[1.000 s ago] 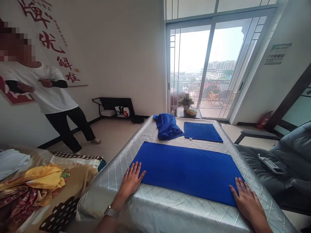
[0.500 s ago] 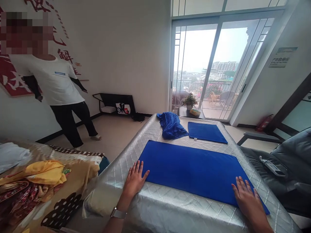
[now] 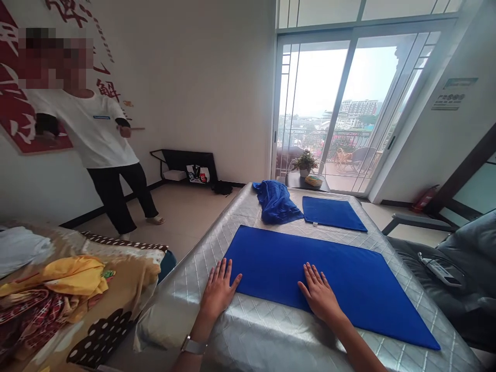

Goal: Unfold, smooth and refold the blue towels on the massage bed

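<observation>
Flat, smooth blue towel (image 3: 349,284) under spread-fingered left hand (image 3: 217,290) and right hand (image 3: 320,295)

The silver bed cover (image 3: 271,336) lies bare near the front edge. Farther back, a bunched blue cloth (image 3: 277,201) and a small folded blue towel (image 3: 332,213) sit side by side, taking up room.

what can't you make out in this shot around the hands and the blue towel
- Head view: right hand covers part of the large blue towel.
- The crumpled blue cloth hides the silver quilted cover under it.
- The tag on the small folded towel is too small to read.
</observation>
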### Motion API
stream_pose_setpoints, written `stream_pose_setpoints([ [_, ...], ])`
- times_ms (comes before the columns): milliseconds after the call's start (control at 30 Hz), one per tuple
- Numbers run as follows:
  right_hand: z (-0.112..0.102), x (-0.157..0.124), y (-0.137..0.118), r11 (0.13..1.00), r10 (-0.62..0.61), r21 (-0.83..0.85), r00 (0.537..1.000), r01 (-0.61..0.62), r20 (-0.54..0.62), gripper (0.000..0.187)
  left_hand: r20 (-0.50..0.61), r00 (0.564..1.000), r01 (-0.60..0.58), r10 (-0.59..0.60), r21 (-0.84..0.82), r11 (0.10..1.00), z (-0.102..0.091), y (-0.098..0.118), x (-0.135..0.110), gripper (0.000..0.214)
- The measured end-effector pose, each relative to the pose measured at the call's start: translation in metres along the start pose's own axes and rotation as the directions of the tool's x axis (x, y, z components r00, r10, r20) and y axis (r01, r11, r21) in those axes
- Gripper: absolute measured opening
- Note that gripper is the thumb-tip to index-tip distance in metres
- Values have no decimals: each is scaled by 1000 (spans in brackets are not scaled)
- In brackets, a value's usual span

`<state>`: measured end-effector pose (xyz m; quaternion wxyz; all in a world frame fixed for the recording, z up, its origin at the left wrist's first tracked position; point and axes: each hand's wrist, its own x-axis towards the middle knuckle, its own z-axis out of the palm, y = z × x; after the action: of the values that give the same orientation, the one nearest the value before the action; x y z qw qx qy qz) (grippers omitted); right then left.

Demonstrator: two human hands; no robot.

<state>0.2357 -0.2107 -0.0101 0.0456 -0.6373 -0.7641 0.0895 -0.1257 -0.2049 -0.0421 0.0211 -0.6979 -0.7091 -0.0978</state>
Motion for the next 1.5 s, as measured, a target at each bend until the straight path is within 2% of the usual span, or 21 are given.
stream_pose_setpoints([
  [100, 10, -7, 22, 999, 34, -31, 999, -35, -40, 77, -1, 1000, -2, 2, -14, 1000, 3, -2, 0, 88],
  [200, 16, -23, 61, 989, 105, -93, 992, -112, -77, 77, 10, 1000, -2, 3, -21, 1000, 4, -4, 0, 88],
  [433, 26, -84, 212, 941, 233, -195, 947, -277, -221, 71, 10, 1000, 6, -6, -6, 1000, 10, -7, 1, 90],
  [500, 25, -97, 241, 925, 280, -192, 930, -328, -239, 70, 16, 1000, -8, 8, 11, 1000, 13, -10, 2, 90],
  [600, 21, -105, 255, 907, 341, -164, 906, -387, -253, 73, 69, 998, -12, 9, 34, 999, 12, -17, 7, 87],
  [733, 20, -102, 248, 903, 362, -144, 897, -405, -255, 76, 158, 986, 39, -48, 60, 997, 0, -13, 19, 89],
  [833, 24, -101, 250, 901, 355, -160, 897, -403, -264, 77, 136, 990, 21, -25, 30, 999, -12, 20, 27, 89],
  [900, 27, -101, 254, 907, 337, -165, 903, -387, -266, 75, 159, 982, -100, 104, -37, 994, -18, 58, 29, 89],
  [933, 28, -102, 256, 913, 326, -162, 908, -375, -264, 73, 177, 963, -192, 203, -82, 978, -20, 80, 30, 88],
  [1000, 26, -102, 258, 919, 321, -146, 911, -366, -260, 71, 195, 883, -392, 426, -190, 900, -22, 124, 29, 85],
  [1067, 22, -102, 255, 918, 337, -120, 904, -378, -264, 73, 184, 743, -583, 643, -293, 758, -20, 163, 29, 78],
  [1133, 17, -102, 247, 915, 354, -100, 896, -391, -267, 75, 163, 637, -676, 754, -352, 647, -17, 190, 30, 76],
  [1167, 13, -102, 243, 914, 358, -94, 896, -394, -264, 75, 156, 618, -689, 770, -362, 627, -16, 197, 31, 77],
  [1233, 7, -103, 235, 913, 365, -91, 897, -397, -251, 74, 162, 650, -664, 742, -353, 659, -13, 199, 35, 78],
  [1300, 3, -103, 229, 911, 372, -91, 898, -402, -236, 74, 181, 713, -611, 678, -315, 727, -9, 185, 41, 76],
  [1400, 0, -103, 225, 899, 402, -88, 887, -430, -228, 75, 192, 803, -525, 564, -222, 822, -4, 141, 52, 74],
  [1500, 2, -102, 226, 892, 413, -91, 879, -443, -236, 74, 183, 891, -400, 414, -110, 910, -1, 81, 60, 75],
])
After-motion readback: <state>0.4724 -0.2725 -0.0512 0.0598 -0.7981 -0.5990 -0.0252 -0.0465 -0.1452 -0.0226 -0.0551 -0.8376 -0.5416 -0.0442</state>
